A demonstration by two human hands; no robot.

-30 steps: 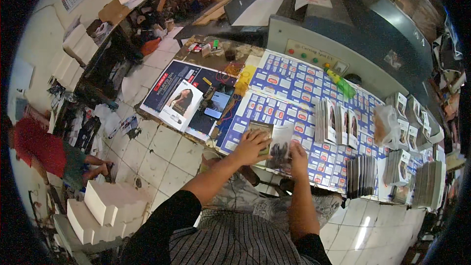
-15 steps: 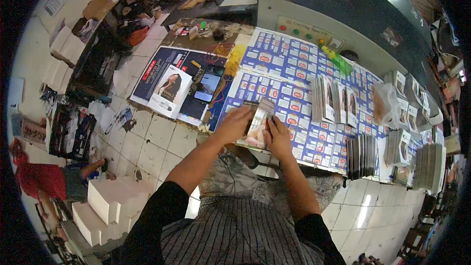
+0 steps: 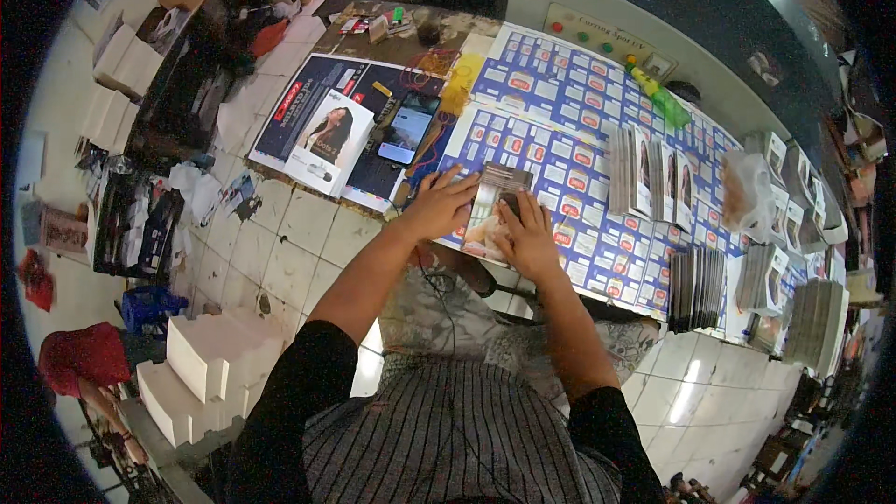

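Observation:
A small printed folder or booklet [image 3: 483, 224], dark at its top and with a light photo below, lies on the near edge of the table between my hands. My left hand [image 3: 441, 207] rests along its left side, fingers stretched out, tips at its upper left edge. Across its right half lies my right hand [image 3: 528, 235], fingers spread and pressed down on the surface. Whether it is one piece or several stacked, I cannot tell. Beneath it, blue printed sheets with red and white labels [image 3: 588, 261] cover the table.
Upright bundles of printed pieces [image 3: 633, 173] stand on the right, with a dark bundle [image 3: 695, 289] nearer. Behind are a green bottle [image 3: 665, 105] and a clear plastic bag [image 3: 747, 191]. A phone [image 3: 405, 135] and printed box sheet [image 3: 327, 145] lie left. Another person [image 3: 84, 359] is far left.
My view has shifted slightly. My left hand has moved outward to the folder's left edge, and my right fingers now spread over its face. The person at left has bent lower.

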